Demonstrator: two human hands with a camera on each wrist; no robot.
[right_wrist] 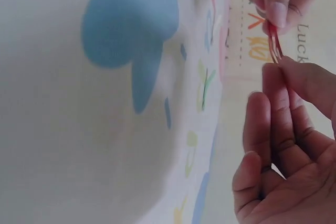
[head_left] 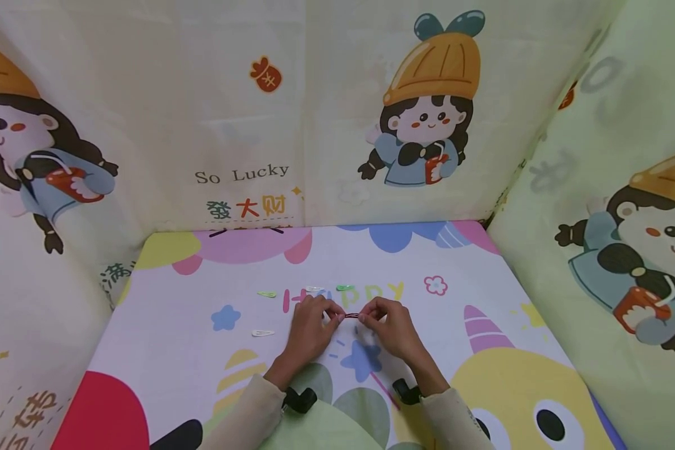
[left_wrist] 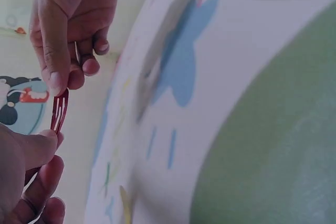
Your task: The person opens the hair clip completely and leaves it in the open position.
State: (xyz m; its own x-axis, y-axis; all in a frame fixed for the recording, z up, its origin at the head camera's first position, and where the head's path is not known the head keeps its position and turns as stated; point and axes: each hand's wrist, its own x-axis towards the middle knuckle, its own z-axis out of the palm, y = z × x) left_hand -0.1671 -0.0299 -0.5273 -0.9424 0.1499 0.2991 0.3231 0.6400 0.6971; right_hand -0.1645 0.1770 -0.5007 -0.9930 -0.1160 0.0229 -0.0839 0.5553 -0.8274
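A red snap hair clip (head_left: pixel 351 315) is held up between both hands, above the table in the head view. My left hand (head_left: pixel 310 325) pinches one end between thumb and fingers. The other end sits in the pinch of my right hand (head_left: pixel 392 326). In the left wrist view the metal strips of the red clip (left_wrist: pixel 60 111) show between the fingertips, while the ends are hidden under them. The right wrist view shows my right hand's (right_wrist: pixel 289 135) other fingers bent loosely below the pinch.
Several hair clips lie on the patterned tablecloth (head_left: pixel 174 325): a pale green clip (head_left: pixel 267 294), a white clip (head_left: pixel 315 289) and a green clip (head_left: pixel 345 288) beyond the hands, plus another white clip (head_left: pixel 262 333) to the left. Printed fabric walls (head_left: pixel 337 125) enclose the table.
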